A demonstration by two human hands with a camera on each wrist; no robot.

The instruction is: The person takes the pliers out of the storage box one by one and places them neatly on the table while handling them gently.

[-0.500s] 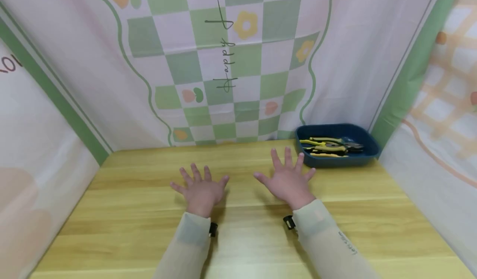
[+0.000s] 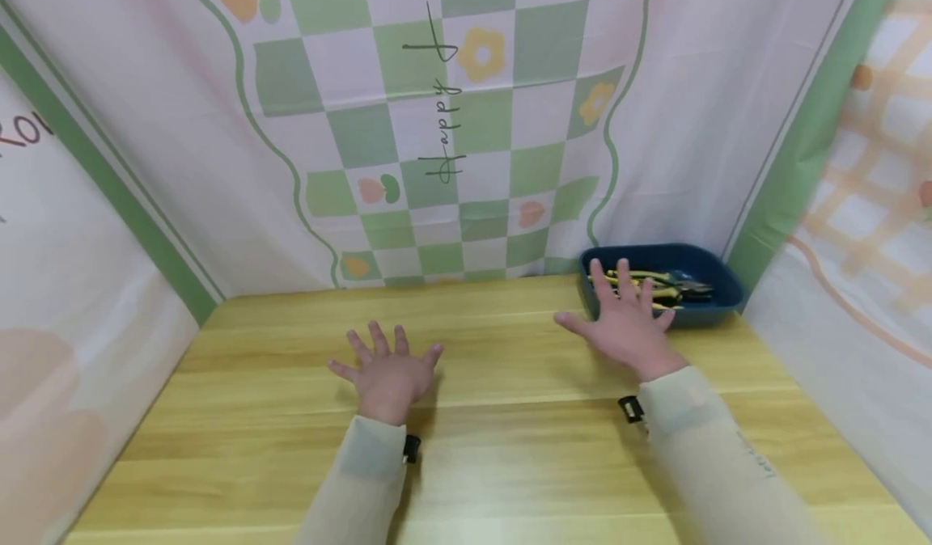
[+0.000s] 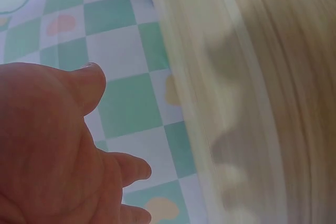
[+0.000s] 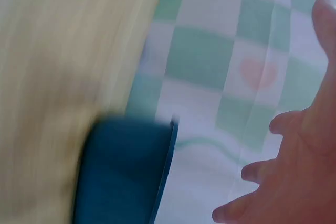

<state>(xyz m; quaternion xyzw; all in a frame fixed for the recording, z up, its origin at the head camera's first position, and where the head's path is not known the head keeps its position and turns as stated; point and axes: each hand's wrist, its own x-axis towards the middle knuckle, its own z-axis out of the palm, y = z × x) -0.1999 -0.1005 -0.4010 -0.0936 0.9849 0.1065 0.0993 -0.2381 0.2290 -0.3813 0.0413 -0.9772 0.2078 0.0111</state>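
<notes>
My left hand (image 2: 394, 379) is spread above the left-middle of the wooden table, its fingers apart and nothing in them; the left wrist view shows its palm (image 3: 47, 145) facing the camera. Over the near left part of a dark blue tray (image 2: 709, 312) hovers my right hand (image 2: 628, 331), also with spread fingers and holding nothing. In the tray lie several yellow-handled pliers (image 2: 673, 290), partly hidden behind the right fingers. The right wrist view shows the tray's blue side wall (image 4: 123, 166), apart from the fingers.
A wooden table (image 2: 480, 448) spreads beneath both hands. Behind it hangs a green-and-white checked curtain (image 2: 480, 124), with more printed cloth (image 2: 866, 205) on the right and on the left. The tray stands at the table's far right corner.
My right hand has moved right and a little away from me, from left of the tray to over its near left part. The left hand has barely shifted.
</notes>
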